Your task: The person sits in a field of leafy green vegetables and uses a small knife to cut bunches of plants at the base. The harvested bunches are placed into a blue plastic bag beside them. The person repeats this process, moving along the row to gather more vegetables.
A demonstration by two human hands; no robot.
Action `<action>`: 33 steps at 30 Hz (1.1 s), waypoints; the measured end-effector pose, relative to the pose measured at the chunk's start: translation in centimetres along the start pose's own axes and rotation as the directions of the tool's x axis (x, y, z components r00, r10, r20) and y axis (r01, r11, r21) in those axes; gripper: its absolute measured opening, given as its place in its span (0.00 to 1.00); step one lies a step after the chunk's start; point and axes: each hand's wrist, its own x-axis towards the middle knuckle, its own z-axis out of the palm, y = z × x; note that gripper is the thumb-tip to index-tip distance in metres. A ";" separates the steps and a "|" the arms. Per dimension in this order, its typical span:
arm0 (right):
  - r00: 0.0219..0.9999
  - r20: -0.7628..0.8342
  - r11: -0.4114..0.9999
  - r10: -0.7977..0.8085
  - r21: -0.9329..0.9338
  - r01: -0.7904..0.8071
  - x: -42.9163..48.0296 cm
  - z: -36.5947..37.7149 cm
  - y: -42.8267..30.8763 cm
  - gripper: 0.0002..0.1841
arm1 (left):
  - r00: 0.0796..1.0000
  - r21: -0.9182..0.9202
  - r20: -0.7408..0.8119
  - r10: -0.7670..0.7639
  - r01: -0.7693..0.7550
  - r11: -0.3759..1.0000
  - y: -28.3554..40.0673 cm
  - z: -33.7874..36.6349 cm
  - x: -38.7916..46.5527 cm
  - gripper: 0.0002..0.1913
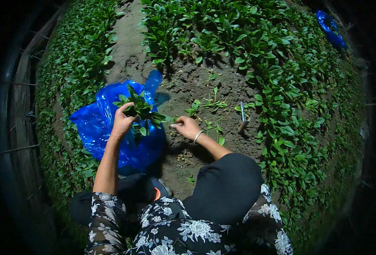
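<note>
My left hand (123,120) grips a bunch of leafy greens (140,106) that look like spinach. It holds them above the mouth of a crumpled blue plastic bag (95,122), which stands on the soil to the left. My right hand (188,127), with a pale bangle (198,136) at its wrist, is just right of the bunch, low over the soil. Its fingers are curled together at the tips; whether something small is between them cannot be made out. Loose leaves and stems (215,103) lie scattered on the dug soil beyond it.
A small hand tool with a metal blade and wooden handle (242,127) lies on the soil to the right. Dense spinach-like plants (283,127) grow ahead and right, with another bed (73,70) leftward. Bare path (129,35) runs between. Another blue bag (331,30) sits far right.
</note>
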 end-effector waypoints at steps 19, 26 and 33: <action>0.856 -0.437 0.719 -0.276 0.497 0.486 1.0 -6.0 -7.3 0.03 | 0.572 0.848 -0.476 -0.667 0.501 -0.175 -2.9 -17.6 3.0 0.38; 0.794 -0.568 0.779 -0.216 0.391 0.491 -3.1 -12.4 -6.8 0.06 | 0.898 0.978 -0.197 -0.393 0.207 -0.018 1.6 -10.9 12.2 0.37; 0.589 -0.797 0.983 -0.135 -0.035 0.179 -5.7 -14.0 0.2 0.14 | 0.774 0.586 0.626 0.097 -0.549 0.596 10.0 0.5 14.6 0.37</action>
